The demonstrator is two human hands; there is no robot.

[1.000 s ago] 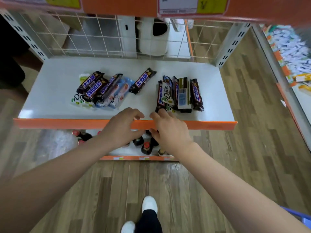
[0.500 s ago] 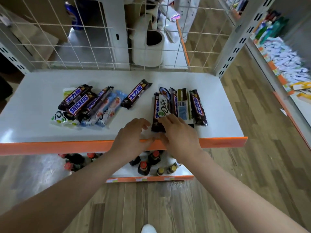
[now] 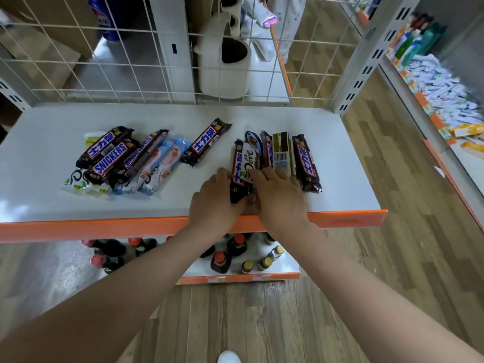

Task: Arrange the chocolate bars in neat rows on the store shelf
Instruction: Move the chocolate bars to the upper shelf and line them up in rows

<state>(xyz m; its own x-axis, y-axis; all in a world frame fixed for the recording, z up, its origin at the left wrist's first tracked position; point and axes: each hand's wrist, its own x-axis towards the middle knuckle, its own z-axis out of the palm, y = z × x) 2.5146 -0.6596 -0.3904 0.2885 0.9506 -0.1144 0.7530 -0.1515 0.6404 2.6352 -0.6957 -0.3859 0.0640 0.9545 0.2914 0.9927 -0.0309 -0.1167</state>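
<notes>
A white shelf (image 3: 340,184) holds chocolate bars in two groups. On the left lies a loose pile (image 3: 115,158) of Snickers and pale Dove bars, overlapping at angles. One Snickers bar (image 3: 205,144) lies tilted alone in the middle. On the right, several bars lie side by side: a Snickers bar (image 3: 237,163), a Dove bar (image 3: 251,153), a gold-and-white bar (image 3: 281,150) and an outer Snickers bar (image 3: 305,163). My left hand (image 3: 214,203) grips the near end of the row's leftmost Snickers bar. My right hand (image 3: 280,200) rests with fingers laid over the near ends of the Dove bar and its neighbours.
The shelf has an orange front lip (image 3: 104,227) and a wire grid back (image 3: 131,61) with a white jug (image 3: 222,64) behind it. Dark bottles (image 3: 222,260) stand on the lower shelf. A metal post (image 3: 366,61) stands at the right, with another stocked shelf (image 3: 445,95) beyond.
Both hands have moved forward from the orange front lip onto the right-hand row of bars. The left hand has closed on the leftmost Snickers bar. The view has come closer.
</notes>
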